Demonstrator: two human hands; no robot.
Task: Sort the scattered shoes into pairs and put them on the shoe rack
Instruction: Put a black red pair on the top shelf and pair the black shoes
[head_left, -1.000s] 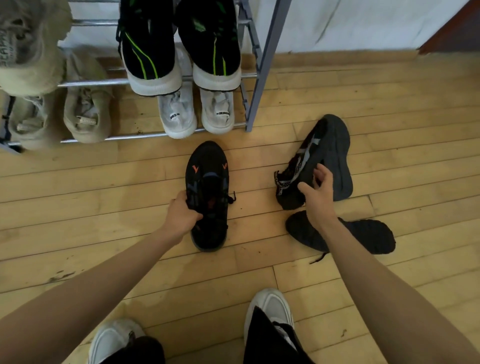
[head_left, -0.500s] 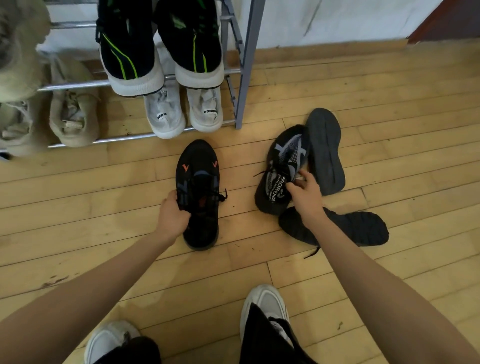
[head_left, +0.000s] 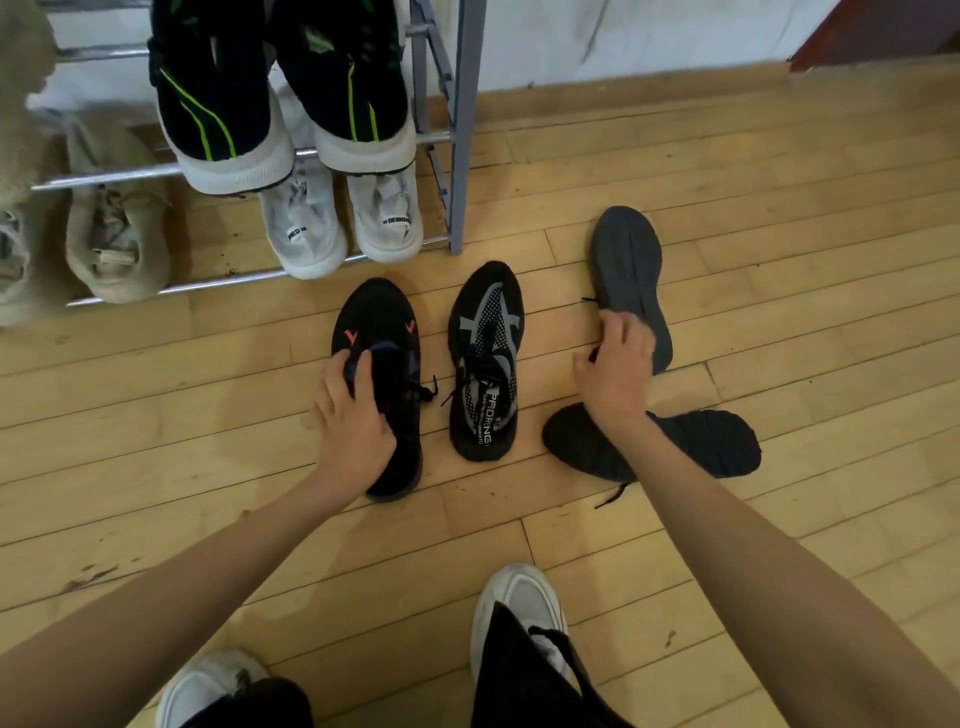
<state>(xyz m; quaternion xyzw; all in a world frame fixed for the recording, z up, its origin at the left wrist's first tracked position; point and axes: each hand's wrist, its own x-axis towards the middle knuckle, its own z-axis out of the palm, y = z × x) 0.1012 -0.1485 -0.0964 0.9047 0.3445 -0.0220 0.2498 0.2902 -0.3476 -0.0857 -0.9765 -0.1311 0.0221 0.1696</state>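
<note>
Pairing step: my left hand (head_left: 358, 410) grips the orange-marked shoe (head_left: 379, 312), and my right hand (head_left: 615, 371) clasps the upturned shoe (head_left: 626, 260) just beyond it. The grey-patterned shoe (head_left: 485, 322) stands between my hands. Next I'd flip the upturned one to check the match.

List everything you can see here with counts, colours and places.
shoe rack: one, grey, upper left
green-striped shoes: two, black, upper rail
white shoes: two, white, lower rail
beige shoes: at least two, lower rail, left
orange-marked shoe: one, black, floor
grey-patterned shoe: one, black, beside it
grey-soled shoe: one, overturned, floor right
black-soled shoe: one, overturned, under right forearm
floor: one, light wood
worn sneakers: two, white, bottom edge
left grip: holds orange-marked shoe
right grip: holds grey-soled shoe
</note>
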